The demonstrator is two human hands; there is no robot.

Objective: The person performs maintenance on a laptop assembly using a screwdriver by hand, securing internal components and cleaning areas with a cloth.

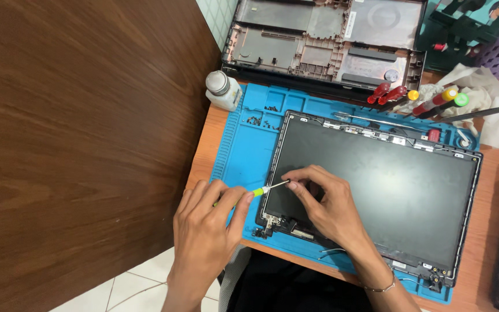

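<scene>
Screwdriver [261,190]: most of its handle is hidden inside the left hand [209,222], with only a short yellow-green stretch and the thin metal shaft showing. Its tip is covered by the fingertips of the right hand [324,202], so whether it sits in a screw cannot be made out. The long axis runs almost level across the view, rising slightly to the right, tip pointing right toward the left edge of the laptop screen panel [376,179]. The tool lies over that edge, above the blue work mat [244,150].

Left hand is curled closed around the handle. Right hand pinches the shaft end between thumb and forefinger, the other fingers resting on the dark panel.

The open laptop base [319,40] is cut off by the top of the view. Small screws [255,120] in the mat's trays are too small to count. A white bottle [223,89] stands at the mat's upper left corner; red-handled screwdrivers [388,94] lie beside a crumpled white cloth [486,98].
</scene>
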